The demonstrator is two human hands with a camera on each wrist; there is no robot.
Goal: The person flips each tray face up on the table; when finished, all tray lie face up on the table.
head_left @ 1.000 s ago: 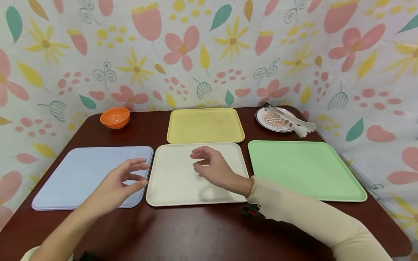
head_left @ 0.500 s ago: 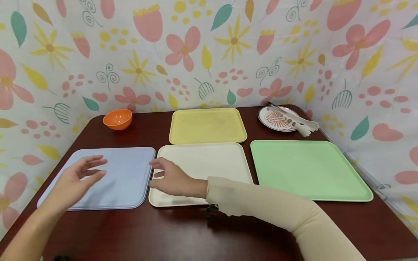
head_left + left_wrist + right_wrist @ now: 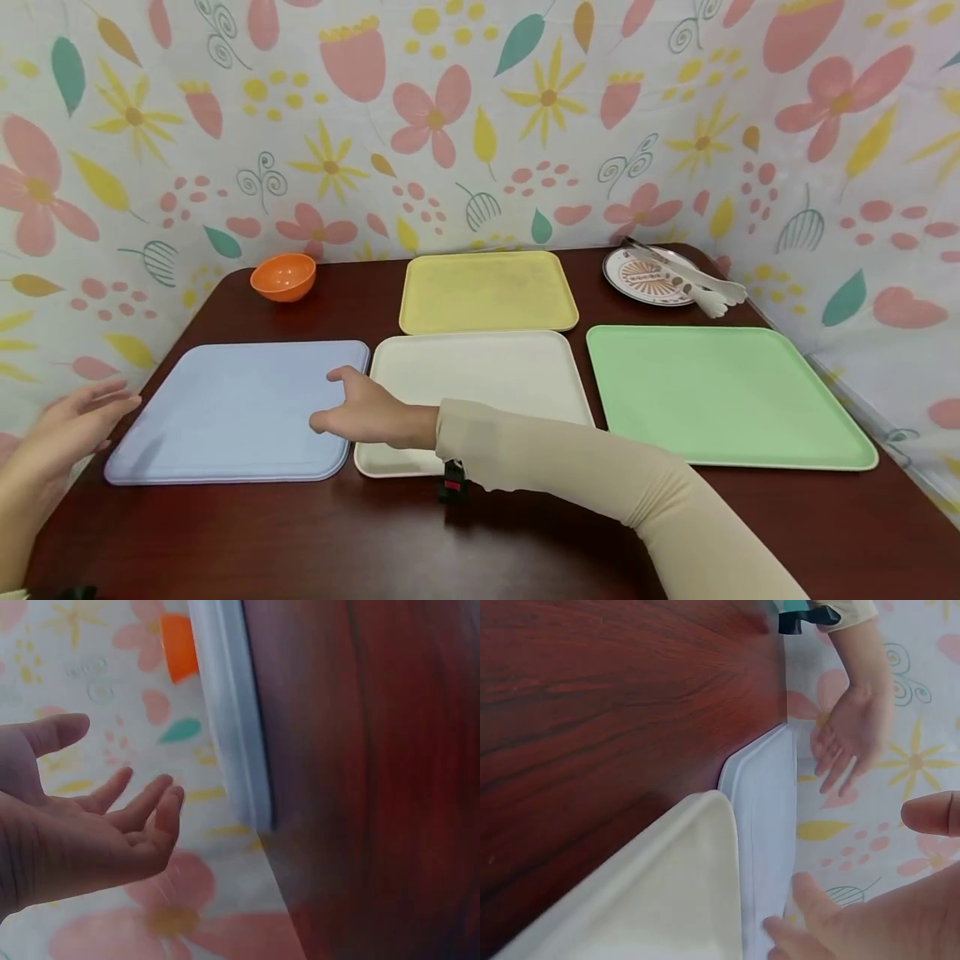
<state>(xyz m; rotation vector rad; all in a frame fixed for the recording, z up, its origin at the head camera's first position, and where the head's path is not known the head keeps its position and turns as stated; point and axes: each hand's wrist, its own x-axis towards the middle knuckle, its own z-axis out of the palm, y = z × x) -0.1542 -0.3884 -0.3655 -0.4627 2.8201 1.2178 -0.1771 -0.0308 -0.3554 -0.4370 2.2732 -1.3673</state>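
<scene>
My left hand (image 3: pixel 63 437) hovers off the left edge of the blue tray (image 3: pixel 247 408), holding nothing; in the left wrist view its fingers (image 3: pixel 154 817) are loosely bent and the thumb stands apart. My right hand (image 3: pixel 367 408) reaches across the white tray (image 3: pixel 480 367), its fingertips over the right part of the blue tray. Thumb and index finger are spread, with nothing between them. The right wrist view shows the right hand (image 3: pixel 885 907) above the seam of the two trays, and the left hand (image 3: pixel 859 731) beyond.
Behind the white tray lies a yellow tray (image 3: pixel 487 292); a green tray (image 3: pixel 727 392) lies to the right. An orange bowl (image 3: pixel 283 277) stands at the back left. Tongs (image 3: pixel 693 279) rest across a patterned plate (image 3: pixel 637 283) at the back right. A flowered cloth (image 3: pixel 450 150) hangs behind the table.
Both hands have moved left: the left hand from over the blue tray to beyond its left edge, the right hand from the white tray's middle to the blue tray. The trays stay put.
</scene>
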